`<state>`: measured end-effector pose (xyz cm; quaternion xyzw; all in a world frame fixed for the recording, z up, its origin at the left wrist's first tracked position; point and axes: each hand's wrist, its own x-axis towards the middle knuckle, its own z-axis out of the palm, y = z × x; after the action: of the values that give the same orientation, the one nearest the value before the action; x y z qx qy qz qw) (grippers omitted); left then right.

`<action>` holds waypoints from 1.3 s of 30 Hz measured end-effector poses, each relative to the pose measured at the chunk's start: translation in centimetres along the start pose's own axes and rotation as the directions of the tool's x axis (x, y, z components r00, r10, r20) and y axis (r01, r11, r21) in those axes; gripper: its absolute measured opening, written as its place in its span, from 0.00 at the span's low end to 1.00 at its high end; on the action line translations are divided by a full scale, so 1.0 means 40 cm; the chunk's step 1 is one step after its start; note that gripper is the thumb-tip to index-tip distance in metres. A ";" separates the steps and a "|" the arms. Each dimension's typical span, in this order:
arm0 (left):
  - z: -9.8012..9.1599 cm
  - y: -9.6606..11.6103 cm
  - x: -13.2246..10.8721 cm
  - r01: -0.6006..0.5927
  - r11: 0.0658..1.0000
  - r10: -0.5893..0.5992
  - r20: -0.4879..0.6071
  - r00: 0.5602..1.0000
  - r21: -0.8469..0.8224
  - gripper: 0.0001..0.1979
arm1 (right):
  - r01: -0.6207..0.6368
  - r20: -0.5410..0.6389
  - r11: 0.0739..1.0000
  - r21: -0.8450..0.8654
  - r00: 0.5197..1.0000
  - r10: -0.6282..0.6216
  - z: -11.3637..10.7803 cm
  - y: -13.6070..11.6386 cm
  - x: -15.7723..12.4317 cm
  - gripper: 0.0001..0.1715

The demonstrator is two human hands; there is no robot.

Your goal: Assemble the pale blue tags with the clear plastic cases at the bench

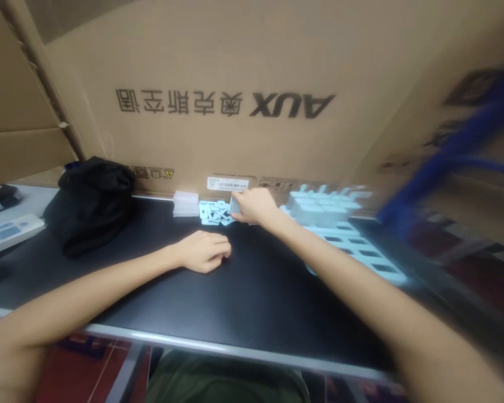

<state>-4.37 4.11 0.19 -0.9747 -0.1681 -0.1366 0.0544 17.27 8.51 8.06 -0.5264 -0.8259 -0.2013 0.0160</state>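
My left hand rests on the black table, fingers curled in, and I cannot see anything in it. My right hand reaches to the table's far edge, fingers pinched on one of the small pale-blue plastic pieces heaped there. A stack of clear flat pieces sits just left of the heap. To the right of my right hand lies a pale-blue plastic tray with slots, with more pale parts piled on its far end.
A large cardboard box printed AUX walls off the back of the table. A black cloth bundle lies at the left. A white device with blue keys sits at the far left. A blurred blue frame stands at the right.
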 end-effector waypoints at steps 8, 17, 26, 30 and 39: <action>0.003 -0.002 0.002 -0.016 1.000 0.015 -0.008 1.000 -0.013 0.06 | -0.031 -0.001 0.999 0.024 1.000 0.031 -0.002 -0.008 0.068 0.32; 0.001 -0.004 0.000 -0.014 1.000 0.014 -0.001 1.000 -0.011 0.06 | -0.012 -0.010 0.998 0.056 1.000 0.013 0.000 -0.029 0.069 0.33; 0.001 -0.005 0.001 0.005 1.000 -0.005 0.015 1.000 -0.023 0.06 | -0.012 0.050 0.995 0.101 0.999 0.007 -0.012 -0.034 0.062 0.32; -0.002 -0.004 0.002 0.006 1.000 -0.006 0.016 1.000 -0.015 0.06 | 0.007 0.080 0.994 0.112 0.997 -0.016 -0.003 -0.027 0.064 0.31; 0.002 -0.005 0.003 0.010 1.000 -0.010 0.019 1.000 -0.014 0.06 | 0.072 0.027 0.993 0.092 0.997 -0.075 0.006 -0.013 0.047 0.30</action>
<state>-4.30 4.35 0.15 -0.9755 -0.1725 -0.1287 0.0453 16.03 10.02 8.14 -0.4976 -0.8531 -0.1557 0.0199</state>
